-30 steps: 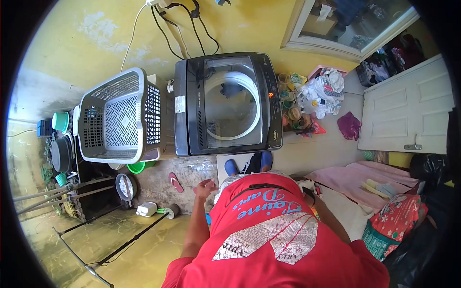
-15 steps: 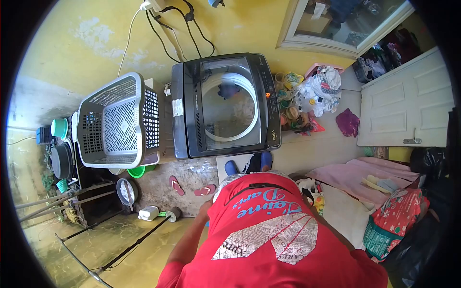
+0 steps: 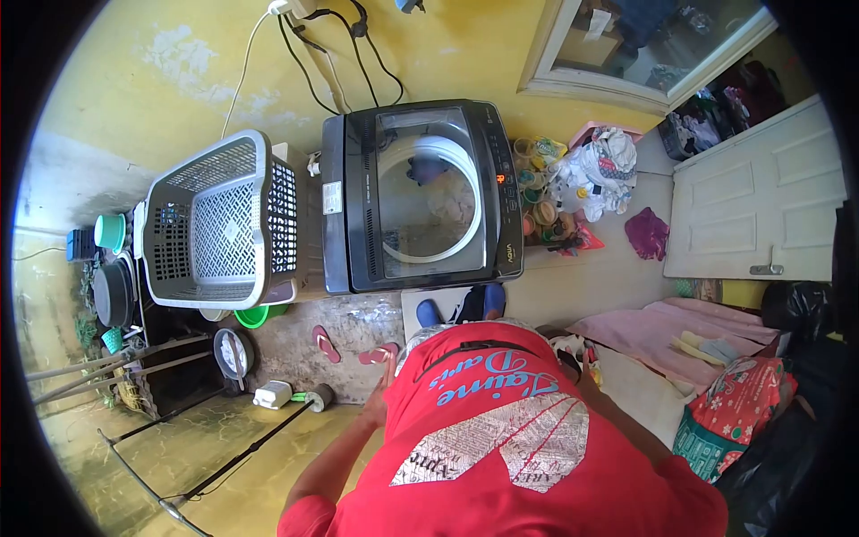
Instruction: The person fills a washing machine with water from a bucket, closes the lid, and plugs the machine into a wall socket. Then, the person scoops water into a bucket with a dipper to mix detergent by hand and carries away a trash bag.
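Note:
Beside the left edge of the red shirt is my left hand, partly hidden by the cloth; its finger pose is unclear and I see nothing in it. It overlaps the view of a pink flip-flop on the floor. My right forearm runs along the shirt's other side, with the hand hidden. Ahead stands a black washing machine, its clear lid down, lit digits on its panel and dark and pale laundry inside. Blue slippers are on my feet.
A grey laundry basket is left of the machine. Right of it are cups and a pile of white plastic bags, a purple cloth and a white door. A metal rack stands at lower left.
My left hand has gone from raised out over the floor to close against the shirt's side, dipping lower in between. The camera view has shifted slightly. The machine's lid looks unchanged.

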Action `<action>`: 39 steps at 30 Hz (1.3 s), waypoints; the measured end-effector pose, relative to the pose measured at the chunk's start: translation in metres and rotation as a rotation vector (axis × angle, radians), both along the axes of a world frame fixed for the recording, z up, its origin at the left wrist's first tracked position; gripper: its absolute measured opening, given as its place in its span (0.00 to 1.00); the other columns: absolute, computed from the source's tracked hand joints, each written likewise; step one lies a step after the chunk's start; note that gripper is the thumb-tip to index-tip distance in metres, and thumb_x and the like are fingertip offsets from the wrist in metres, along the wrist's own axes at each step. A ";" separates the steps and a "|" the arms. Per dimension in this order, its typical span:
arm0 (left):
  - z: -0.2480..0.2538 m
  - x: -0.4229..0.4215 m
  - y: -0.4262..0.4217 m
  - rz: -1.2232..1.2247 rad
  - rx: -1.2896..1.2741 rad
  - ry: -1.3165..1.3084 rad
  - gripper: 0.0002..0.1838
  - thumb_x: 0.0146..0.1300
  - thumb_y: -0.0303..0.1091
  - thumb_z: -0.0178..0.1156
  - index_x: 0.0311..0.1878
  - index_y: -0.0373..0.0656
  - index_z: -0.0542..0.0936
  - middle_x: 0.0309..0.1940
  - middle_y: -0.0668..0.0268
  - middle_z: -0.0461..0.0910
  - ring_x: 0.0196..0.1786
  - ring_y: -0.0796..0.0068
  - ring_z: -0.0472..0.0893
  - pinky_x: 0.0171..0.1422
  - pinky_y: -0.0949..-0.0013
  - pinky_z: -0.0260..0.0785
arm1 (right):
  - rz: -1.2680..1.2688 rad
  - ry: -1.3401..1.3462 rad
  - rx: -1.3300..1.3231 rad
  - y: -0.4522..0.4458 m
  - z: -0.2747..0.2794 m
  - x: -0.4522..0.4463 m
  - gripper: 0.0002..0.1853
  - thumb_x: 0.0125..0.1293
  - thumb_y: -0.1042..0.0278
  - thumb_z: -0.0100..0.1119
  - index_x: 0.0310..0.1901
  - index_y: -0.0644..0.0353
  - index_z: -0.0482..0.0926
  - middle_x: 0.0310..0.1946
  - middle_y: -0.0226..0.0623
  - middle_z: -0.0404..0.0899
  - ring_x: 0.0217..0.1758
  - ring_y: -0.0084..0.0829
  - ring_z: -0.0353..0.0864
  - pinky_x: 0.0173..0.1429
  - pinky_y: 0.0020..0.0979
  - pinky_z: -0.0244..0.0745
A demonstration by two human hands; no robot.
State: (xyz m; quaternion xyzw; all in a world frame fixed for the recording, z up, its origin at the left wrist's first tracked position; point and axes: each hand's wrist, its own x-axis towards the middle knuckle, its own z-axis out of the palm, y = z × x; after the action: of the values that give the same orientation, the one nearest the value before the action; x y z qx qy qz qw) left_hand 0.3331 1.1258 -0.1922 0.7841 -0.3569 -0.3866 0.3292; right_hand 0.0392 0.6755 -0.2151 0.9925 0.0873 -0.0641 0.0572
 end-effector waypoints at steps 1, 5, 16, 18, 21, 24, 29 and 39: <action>0.006 0.002 -0.004 0.032 -0.003 0.026 0.47 0.61 0.54 0.58 0.78 0.40 0.53 0.79 0.40 0.34 0.80 0.37 0.39 0.79 0.48 0.49 | -0.018 0.019 0.007 -0.003 -0.007 -0.004 0.25 0.67 0.54 0.54 0.61 0.57 0.73 0.64 0.43 0.73 0.68 0.45 0.71 0.77 0.64 0.32; 0.014 0.020 -0.021 -0.057 0.008 -0.101 0.50 0.60 0.54 0.58 0.78 0.38 0.47 0.79 0.43 0.37 0.81 0.44 0.42 0.80 0.49 0.45 | -0.425 0.428 0.552 -0.001 0.070 0.055 0.24 0.73 0.61 0.48 0.69 0.54 0.65 0.64 0.40 0.73 0.71 0.39 0.68 0.73 0.58 0.53; -0.019 0.029 -0.033 -0.309 0.055 -0.203 0.46 0.61 0.51 0.55 0.77 0.37 0.51 0.76 0.44 0.51 0.79 0.49 0.52 0.82 0.55 0.46 | -0.369 0.412 1.098 -0.014 0.056 0.092 0.29 0.59 0.45 0.62 0.58 0.53 0.75 0.53 0.42 0.81 0.61 0.44 0.75 0.66 0.43 0.68; -0.026 0.029 -0.030 -0.303 -0.020 -0.224 0.43 0.63 0.49 0.53 0.76 0.35 0.53 0.75 0.42 0.55 0.78 0.47 0.55 0.82 0.55 0.47 | -0.554 0.562 1.339 -0.016 0.034 0.086 0.27 0.60 0.44 0.60 0.56 0.52 0.76 0.51 0.40 0.82 0.60 0.42 0.75 0.65 0.44 0.70; -0.046 0.027 -0.021 -0.269 -0.114 -0.200 0.43 0.63 0.49 0.53 0.76 0.34 0.54 0.74 0.42 0.57 0.77 0.46 0.56 0.82 0.55 0.47 | -1.212 0.906 2.077 -0.030 -0.079 0.033 0.23 0.62 0.43 0.57 0.52 0.50 0.77 0.50 0.37 0.82 0.59 0.39 0.76 0.65 0.49 0.69; -0.049 0.029 -0.019 -0.272 -0.096 -0.208 0.43 0.63 0.49 0.52 0.76 0.35 0.53 0.74 0.43 0.57 0.77 0.47 0.57 0.81 0.55 0.48 | -1.384 0.911 2.274 -0.038 -0.098 0.027 0.21 0.63 0.44 0.55 0.50 0.48 0.78 0.48 0.35 0.82 0.58 0.39 0.77 0.65 0.54 0.68; -0.041 0.032 -0.023 -0.274 -0.181 -0.239 0.41 0.65 0.47 0.49 0.77 0.36 0.51 0.76 0.45 0.54 0.77 0.50 0.58 0.81 0.55 0.50 | -1.657 0.913 2.171 -0.037 -0.056 0.050 0.19 0.63 0.45 0.54 0.49 0.46 0.77 0.47 0.35 0.82 0.56 0.40 0.78 0.63 0.58 0.67; -0.042 0.026 -0.028 -0.327 -0.025 -0.292 0.39 0.67 0.45 0.46 0.77 0.36 0.51 0.76 0.46 0.53 0.78 0.53 0.57 0.81 0.56 0.50 | -0.292 0.594 0.949 -0.032 -0.003 0.076 0.23 0.55 0.47 0.63 0.50 0.44 0.75 0.43 0.35 0.80 0.51 0.33 0.79 0.58 0.35 0.73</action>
State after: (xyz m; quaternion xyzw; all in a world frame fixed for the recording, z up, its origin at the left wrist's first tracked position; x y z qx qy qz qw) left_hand 0.3595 1.0981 -0.2339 0.7594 -0.5278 -0.3127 0.2165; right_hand 0.1153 0.6436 -0.2181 0.8507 -0.0191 -0.3012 -0.4303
